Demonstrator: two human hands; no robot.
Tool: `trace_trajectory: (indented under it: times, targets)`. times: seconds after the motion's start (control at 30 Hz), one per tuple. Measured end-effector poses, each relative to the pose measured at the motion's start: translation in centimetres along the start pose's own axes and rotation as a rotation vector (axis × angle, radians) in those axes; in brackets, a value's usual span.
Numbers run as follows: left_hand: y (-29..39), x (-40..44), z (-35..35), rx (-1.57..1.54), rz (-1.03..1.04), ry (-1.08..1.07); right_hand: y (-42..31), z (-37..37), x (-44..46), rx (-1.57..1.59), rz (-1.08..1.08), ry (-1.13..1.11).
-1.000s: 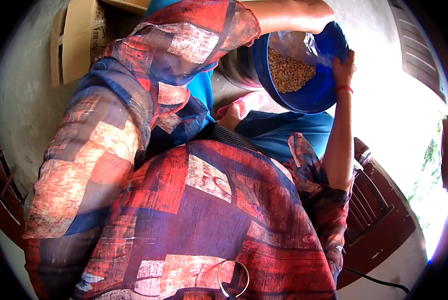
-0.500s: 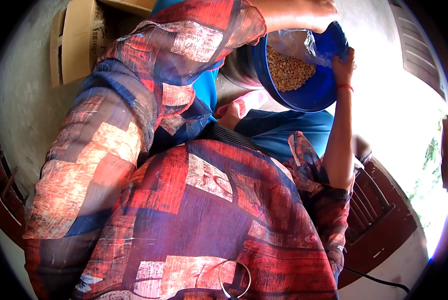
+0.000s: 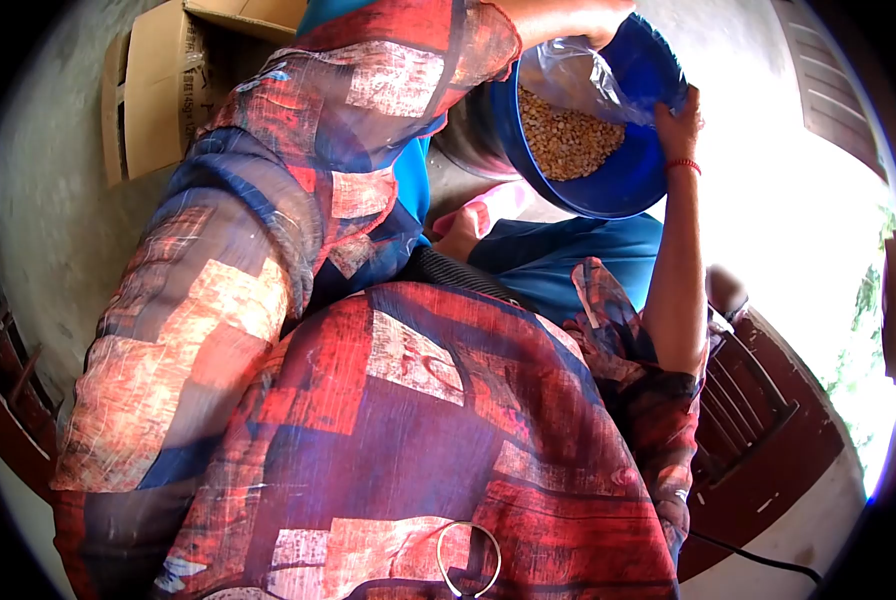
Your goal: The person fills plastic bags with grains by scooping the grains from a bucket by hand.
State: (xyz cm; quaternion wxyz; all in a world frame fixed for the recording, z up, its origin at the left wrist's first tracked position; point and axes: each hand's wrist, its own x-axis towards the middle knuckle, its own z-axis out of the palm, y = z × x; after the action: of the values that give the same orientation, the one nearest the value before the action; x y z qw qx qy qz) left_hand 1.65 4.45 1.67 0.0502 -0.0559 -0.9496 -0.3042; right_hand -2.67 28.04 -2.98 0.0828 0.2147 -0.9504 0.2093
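My right hand (image 3: 678, 122), with a red bracelet at the wrist, grips the right rim of a blue bucket (image 3: 636, 185). The bucket is tilted, its mouth facing me. Pale yellow kernels (image 3: 568, 140) lie inside it, on the left. Over them hangs a clear plastic bag (image 3: 590, 82). My left hand (image 3: 604, 18) is closed at the bag's upper end, by the bucket's top rim, and is partly cut off by the frame's top edge.
An open cardboard box (image 3: 158, 95) stands at the upper left. A metal container (image 3: 468, 130) is left of the bucket. A pink slipper (image 3: 498, 205) is below it. Dark red wooden furniture (image 3: 768, 430) stands at the lower right, with a black cable (image 3: 758, 560) beneath.
The bucket and both hands have shifted slightly up and left. The bag stretches further over the bucket's inside, and more of my left hand's fingers shows.
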Motion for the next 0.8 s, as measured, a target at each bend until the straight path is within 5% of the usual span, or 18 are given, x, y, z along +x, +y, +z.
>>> trace_trajectory:
  times: [0.8]
  targets:
    - [-2.2,-1.7,0.2,0.068,-0.09,-0.067,-0.5,-0.3,-0.1,0.051,0.017,-0.03]
